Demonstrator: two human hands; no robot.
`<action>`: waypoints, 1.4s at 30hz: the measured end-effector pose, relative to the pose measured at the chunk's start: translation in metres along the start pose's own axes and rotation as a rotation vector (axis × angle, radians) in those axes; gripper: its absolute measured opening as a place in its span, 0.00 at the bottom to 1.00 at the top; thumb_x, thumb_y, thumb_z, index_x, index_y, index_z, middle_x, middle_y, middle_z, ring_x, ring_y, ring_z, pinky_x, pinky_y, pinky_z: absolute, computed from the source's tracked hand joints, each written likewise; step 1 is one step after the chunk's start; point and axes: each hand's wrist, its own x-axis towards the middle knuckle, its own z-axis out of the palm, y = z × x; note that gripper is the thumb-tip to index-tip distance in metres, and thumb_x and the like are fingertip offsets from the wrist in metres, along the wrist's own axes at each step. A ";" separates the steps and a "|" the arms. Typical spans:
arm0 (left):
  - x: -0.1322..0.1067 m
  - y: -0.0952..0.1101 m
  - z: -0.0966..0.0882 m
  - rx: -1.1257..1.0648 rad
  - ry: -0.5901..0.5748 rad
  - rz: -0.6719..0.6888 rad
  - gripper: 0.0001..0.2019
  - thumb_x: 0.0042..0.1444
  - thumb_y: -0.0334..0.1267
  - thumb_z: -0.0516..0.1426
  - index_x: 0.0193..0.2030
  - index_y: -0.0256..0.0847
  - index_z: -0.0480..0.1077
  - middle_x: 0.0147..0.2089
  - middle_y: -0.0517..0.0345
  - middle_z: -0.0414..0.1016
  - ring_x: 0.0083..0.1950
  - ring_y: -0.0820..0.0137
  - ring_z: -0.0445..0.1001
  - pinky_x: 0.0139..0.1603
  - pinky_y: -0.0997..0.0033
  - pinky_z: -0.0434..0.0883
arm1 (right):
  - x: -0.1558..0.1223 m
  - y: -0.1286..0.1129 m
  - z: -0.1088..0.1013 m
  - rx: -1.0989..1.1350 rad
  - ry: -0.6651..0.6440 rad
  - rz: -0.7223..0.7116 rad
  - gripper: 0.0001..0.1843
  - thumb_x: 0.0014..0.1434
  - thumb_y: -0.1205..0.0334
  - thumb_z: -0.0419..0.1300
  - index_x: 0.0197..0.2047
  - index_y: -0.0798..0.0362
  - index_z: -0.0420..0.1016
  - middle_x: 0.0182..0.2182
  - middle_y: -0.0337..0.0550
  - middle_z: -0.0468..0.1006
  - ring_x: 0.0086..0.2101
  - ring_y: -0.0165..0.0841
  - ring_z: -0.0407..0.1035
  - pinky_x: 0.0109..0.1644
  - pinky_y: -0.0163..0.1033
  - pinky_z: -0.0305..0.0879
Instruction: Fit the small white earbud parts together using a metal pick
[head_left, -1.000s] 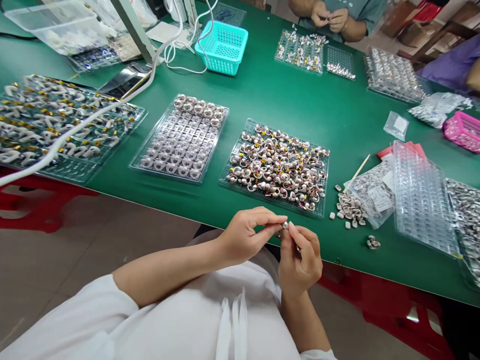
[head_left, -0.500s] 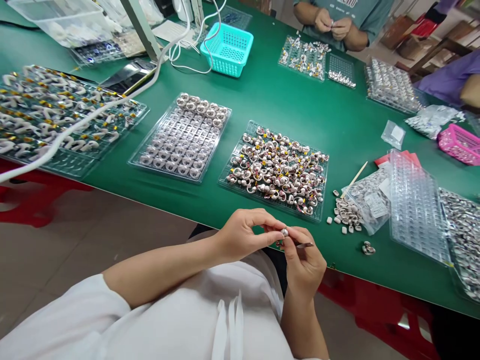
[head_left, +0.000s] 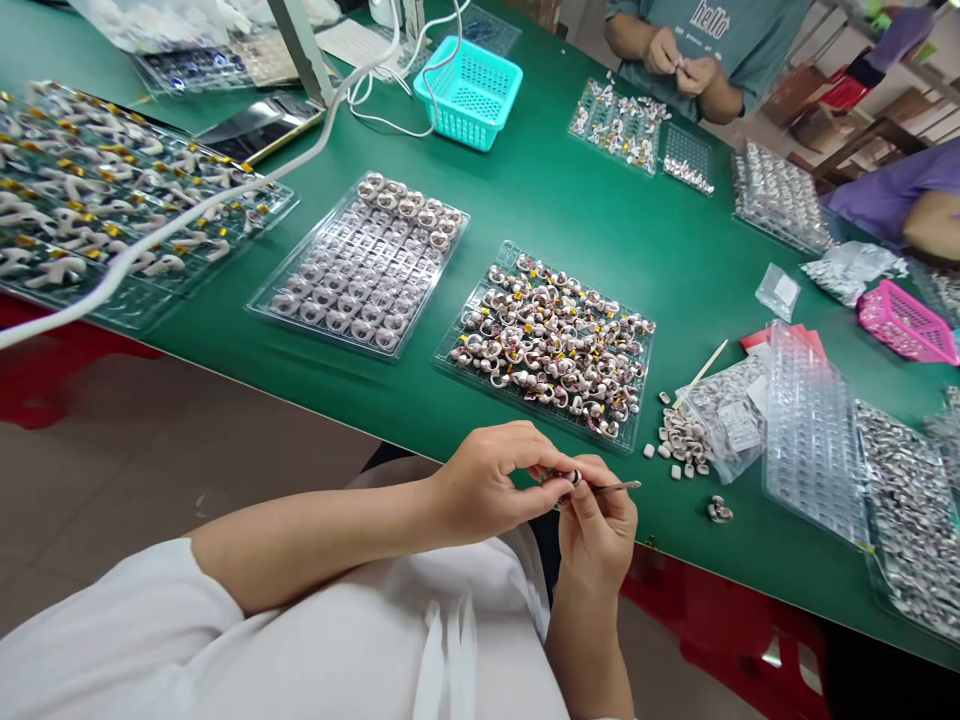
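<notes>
My left hand (head_left: 495, 480) pinches a small silvery round part (head_left: 574, 476) at the table's near edge. My right hand (head_left: 600, 525) is closed around a thin metal tool (head_left: 619, 486), probably tweezers, and its fingertips meet the same part. Just beyond my hands lies a clear tray (head_left: 480, 375) heaped with small white and silver parts with coloured wires. To its left a second clear tray (head_left: 300, 300) holds neat rows of round parts at its far and near ends.
Loose small pieces (head_left: 679, 445) spill from a clear bag (head_left: 727, 415) at right, beside stacked clear trays (head_left: 814, 430). A teal basket (head_left: 469, 90) and white cable (head_left: 225, 200) lie farther back. A pink basket (head_left: 904, 320) is far right. Another person's hands (head_left: 679, 60) work across the table.
The view has shifted a little. My hands stay together on the small part; the thin tool now sticks out to the right from my right hand.
</notes>
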 end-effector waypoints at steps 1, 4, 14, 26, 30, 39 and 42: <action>0.000 0.000 0.001 0.003 0.005 -0.004 0.06 0.55 0.29 0.62 0.39 0.35 0.80 0.32 0.53 0.82 0.33 0.71 0.76 0.35 0.75 0.74 | 0.000 0.000 0.001 -0.003 0.003 -0.002 0.06 0.62 0.63 0.63 0.41 0.46 0.81 0.32 0.40 0.72 0.31 0.30 0.69 0.29 0.34 0.65; -0.001 -0.002 0.002 0.003 0.013 -0.019 0.06 0.55 0.29 0.63 0.39 0.35 0.80 0.31 0.53 0.82 0.32 0.71 0.76 0.34 0.74 0.74 | 0.001 -0.001 0.002 0.020 -0.005 -0.012 0.06 0.62 0.65 0.62 0.41 0.46 0.81 0.31 0.39 0.71 0.31 0.29 0.68 0.30 0.33 0.64; -0.002 -0.002 0.002 -0.017 0.005 -0.031 0.06 0.55 0.30 0.63 0.39 0.34 0.80 0.32 0.52 0.82 0.33 0.70 0.76 0.36 0.73 0.74 | 0.000 0.002 0.000 -0.031 0.026 -0.025 0.05 0.61 0.63 0.64 0.40 0.47 0.81 0.31 0.41 0.72 0.31 0.31 0.69 0.29 0.35 0.64; -0.005 -0.004 -0.002 0.033 0.004 0.012 0.07 0.55 0.29 0.62 0.40 0.36 0.80 0.32 0.52 0.81 0.33 0.71 0.76 0.34 0.75 0.74 | -0.002 0.002 0.001 -0.080 0.039 -0.065 0.06 0.59 0.67 0.64 0.39 0.48 0.81 0.33 0.41 0.75 0.33 0.31 0.71 0.28 0.34 0.66; -0.005 -0.004 -0.002 0.036 0.007 0.031 0.06 0.56 0.29 0.62 0.40 0.35 0.80 0.31 0.51 0.81 0.33 0.71 0.77 0.34 0.74 0.75 | -0.002 0.002 0.001 -0.124 0.016 -0.122 0.09 0.60 0.69 0.63 0.42 0.46 0.81 0.35 0.41 0.75 0.33 0.30 0.71 0.28 0.34 0.66; -0.007 -0.002 -0.006 0.007 -0.025 -0.011 0.07 0.57 0.30 0.62 0.42 0.37 0.80 0.34 0.50 0.83 0.35 0.70 0.79 0.37 0.75 0.76 | -0.008 -0.007 -0.002 -0.436 -0.016 -0.268 0.14 0.60 0.71 0.62 0.46 0.45 0.79 0.39 0.44 0.78 0.38 0.35 0.73 0.34 0.38 0.73; -0.006 -0.005 -0.010 -0.065 -0.071 -0.096 0.07 0.57 0.30 0.63 0.41 0.36 0.81 0.33 0.50 0.83 0.35 0.70 0.79 0.37 0.74 0.76 | -0.005 -0.012 -0.006 -0.483 -0.081 -0.291 0.15 0.60 0.73 0.62 0.46 0.45 0.79 0.38 0.44 0.78 0.37 0.34 0.73 0.34 0.38 0.71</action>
